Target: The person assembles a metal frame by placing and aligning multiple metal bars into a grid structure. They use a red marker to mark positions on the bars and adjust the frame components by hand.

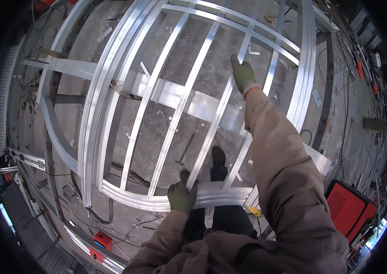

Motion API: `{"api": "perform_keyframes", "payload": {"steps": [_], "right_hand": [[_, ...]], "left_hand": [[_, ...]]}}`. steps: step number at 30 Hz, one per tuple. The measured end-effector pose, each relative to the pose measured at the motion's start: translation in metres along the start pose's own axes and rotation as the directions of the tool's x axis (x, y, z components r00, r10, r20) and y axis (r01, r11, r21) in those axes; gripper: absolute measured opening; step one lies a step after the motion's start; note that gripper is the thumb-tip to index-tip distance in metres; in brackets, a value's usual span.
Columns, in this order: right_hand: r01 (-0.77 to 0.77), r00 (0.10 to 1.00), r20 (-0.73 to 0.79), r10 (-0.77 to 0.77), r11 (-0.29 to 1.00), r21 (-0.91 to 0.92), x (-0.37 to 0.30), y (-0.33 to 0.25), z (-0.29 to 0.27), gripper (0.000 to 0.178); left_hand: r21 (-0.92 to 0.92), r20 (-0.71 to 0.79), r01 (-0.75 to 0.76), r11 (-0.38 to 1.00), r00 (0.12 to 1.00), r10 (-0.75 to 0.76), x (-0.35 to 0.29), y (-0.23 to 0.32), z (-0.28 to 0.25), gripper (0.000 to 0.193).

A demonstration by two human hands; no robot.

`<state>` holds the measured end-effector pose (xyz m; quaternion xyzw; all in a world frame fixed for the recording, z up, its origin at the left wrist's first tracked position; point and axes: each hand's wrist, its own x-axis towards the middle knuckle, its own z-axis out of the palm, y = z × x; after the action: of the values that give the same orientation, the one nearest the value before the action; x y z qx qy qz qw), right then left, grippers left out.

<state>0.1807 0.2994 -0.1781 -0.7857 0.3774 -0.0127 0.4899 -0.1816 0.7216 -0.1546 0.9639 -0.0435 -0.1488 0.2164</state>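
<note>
A large silvery metal frame (95, 118) lies in front of me, with several slim bars running lengthwise between its near rail (221, 195) and its far rail (230, 22). My right hand (244, 75), in a green glove, is closed around the far part of one slim metal bar (217, 112), my arm stretched out over the frame. At the near end of this bar, my left hand (182, 197) is closed, also gloved in green. It rests against the near rail, which partly hides its grip.
A wide flat metal beam (168, 93) crosses beneath the bars. On the concrete floor lies a hammer-like tool (187, 148) near my shoes. A red machine (349, 210) stands at right, a small red box (101, 244) at lower left. Cables (346, 86) trail along the right side.
</note>
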Motion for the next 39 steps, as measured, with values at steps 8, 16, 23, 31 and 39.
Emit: {"api": "perform_keyframes", "payload": {"steps": [8,16,23,31,39], "right_hand": [[-0.283,0.959,0.232,0.163,0.623,0.730,0.130,-0.031,-0.001,0.081],[-0.251,0.968,0.189,0.165,0.633,0.732,0.150,-0.033,-0.005,0.050],[-0.222,0.974,0.144,0.175,0.609,0.761,0.153,-0.039,0.004,0.040],[-0.403,0.912,0.397,0.107,0.423,0.812,0.143,-0.033,-0.003,0.066],[-0.320,0.947,0.219,0.234,0.666,0.674,0.141,-0.040,0.001,0.090]], "left_hand": [[0.023,0.035,0.039,0.999,0.999,-0.040,0.001,0.000,-0.001,0.042],[-0.013,0.037,-0.001,1.000,0.999,0.002,0.003,0.001,-0.005,0.043],[-0.067,0.040,0.050,0.996,0.998,-0.048,0.003,-0.006,0.004,0.043],[-0.003,0.210,0.273,0.962,0.941,-0.266,0.008,-0.001,0.006,0.048],[0.015,0.110,0.172,0.985,0.979,-0.173,-0.004,-0.023,0.028,0.044]]}}
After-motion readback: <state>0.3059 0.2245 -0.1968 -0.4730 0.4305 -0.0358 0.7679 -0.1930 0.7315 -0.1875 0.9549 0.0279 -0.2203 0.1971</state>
